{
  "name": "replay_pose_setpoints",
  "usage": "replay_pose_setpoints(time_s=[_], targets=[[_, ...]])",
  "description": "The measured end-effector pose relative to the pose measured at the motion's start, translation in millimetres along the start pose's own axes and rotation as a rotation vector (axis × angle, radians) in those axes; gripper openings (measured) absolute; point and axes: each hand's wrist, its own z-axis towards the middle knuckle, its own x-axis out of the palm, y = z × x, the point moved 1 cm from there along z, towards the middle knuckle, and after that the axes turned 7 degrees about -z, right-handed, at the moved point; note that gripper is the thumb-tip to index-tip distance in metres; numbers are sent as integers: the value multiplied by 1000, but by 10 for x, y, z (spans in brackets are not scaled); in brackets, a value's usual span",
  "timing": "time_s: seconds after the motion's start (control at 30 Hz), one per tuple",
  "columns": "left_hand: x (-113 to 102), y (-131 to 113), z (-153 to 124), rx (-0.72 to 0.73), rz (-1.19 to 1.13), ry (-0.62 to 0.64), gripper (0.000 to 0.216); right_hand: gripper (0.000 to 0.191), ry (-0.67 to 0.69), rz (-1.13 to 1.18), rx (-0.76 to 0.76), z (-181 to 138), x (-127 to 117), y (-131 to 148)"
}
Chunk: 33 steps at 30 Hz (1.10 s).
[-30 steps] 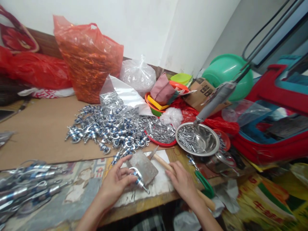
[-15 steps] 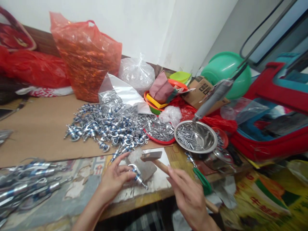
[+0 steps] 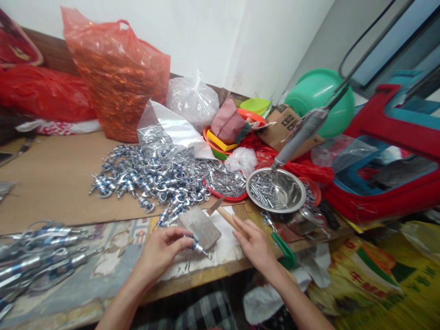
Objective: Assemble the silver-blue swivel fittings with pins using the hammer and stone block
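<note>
My left hand (image 3: pixel 161 252) pinches a small silver and blue metal fitting (image 3: pixel 198 247) and holds it on a grey metal block (image 3: pixel 199 226) at the table's front edge. My right hand (image 3: pixel 253 245) is wrapped round the wooden handle of a hammer (image 3: pixel 227 217); its head lies low beside the block's far corner. A heap of the same blue and silver fittings (image 3: pixel 147 176) lies just beyond the block on brown cardboard.
A steel bowl of screws (image 3: pixel 276 189) and a red tray of metal bits (image 3: pixel 225 183) sit right of the heap. Green-handled pliers (image 3: pixel 283 247) lie by my right hand. An orange bag (image 3: pixel 113 78), green basin (image 3: pixel 318 98) and red case (image 3: pixel 385 160) stand behind. More fittings (image 3: pixel 37 266) lie at left.
The hammer rose above the block half a second ago and has come back down beside it. My left hand kept the fitting on the block, its fingers closing over it.
</note>
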Motion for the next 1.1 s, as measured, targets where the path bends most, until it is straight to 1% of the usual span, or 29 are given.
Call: replay_pose_setpoints(time_s=[0.07,0.13,0.2,0.27,0.33,0.4,0.47,0.53,0.6,0.67,0.73,0.8,0.87,0.93,0.97,1.03,1.1], targets=[[3,-9,-3,93,106,-19,9,33,121,-43,21,146,49,-101],[16,-8,4,228,204,-58,8,28,168,-92,-24,329,66,-148],[39,-1,17,350,287,-99,7,27,125,-158,-42,572,72,-162],[66,6,27,422,331,-102,8,28,68,-238,-1,872,102,-171],[88,9,29,447,344,-50,9,26,75,-283,52,1186,174,-189],[93,10,20,434,343,3,11,20,123,-302,90,1448,272,-216],[80,7,4,403,348,19,12,20,165,-300,119,1613,361,-251],[61,1,-16,373,357,29,13,26,170,-268,133,1680,402,-293],[45,-8,-32,358,356,54,14,24,139,-206,142,1674,379,-338],[36,-14,-43,367,353,71,15,17,77,-123,155,1617,302,-359],[35,-14,-46,391,359,64,15,16,3,-18,163,1502,208,-309],[45,-4,-43,425,367,45,13,21,-43,104,149,1314,140,-149],[66,11,-38,452,362,-4,10,23,-38,237,107,1059,121,108],[93,29,-35,444,338,-65,14,18,-9,369,47,778,139,395],[107,38,-36,431,317,-83,18,14,-1,546,3,648,153,523],[131,54,-46,406,266,-88,22,10,10,743,5,445,174,699],[139,68,-65,402,210,-87,24,9,18,853,47,333,174,770]])
